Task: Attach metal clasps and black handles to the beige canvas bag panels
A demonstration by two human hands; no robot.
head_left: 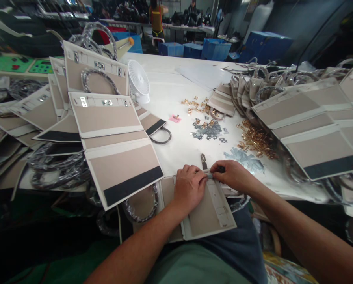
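A beige bag panel (pixel 207 215) with white edging lies across my lap at the table's near edge. My left hand (pixel 190 187) rests on its upper part, fingers curled and pressed down. My right hand (pixel 232 175) pinches a small metal fitting at the panel's top edge, fingertips meeting those of the left hand. A small dark metal clasp (pixel 204 161) lies on the white table (pixel 176 79) just beyond my fingers.
Stacks of beige panels with wrapped round handles spread at left (pixel 111 134) and right (pixel 312 126). Gold fittings (pixel 255 138) and silver plates (pixel 207 130) lie scattered mid-table. A small white fan (pixel 138 81) stands behind. Blue crates (pixel 214 49) and a person (pixel 156 19) are far back.
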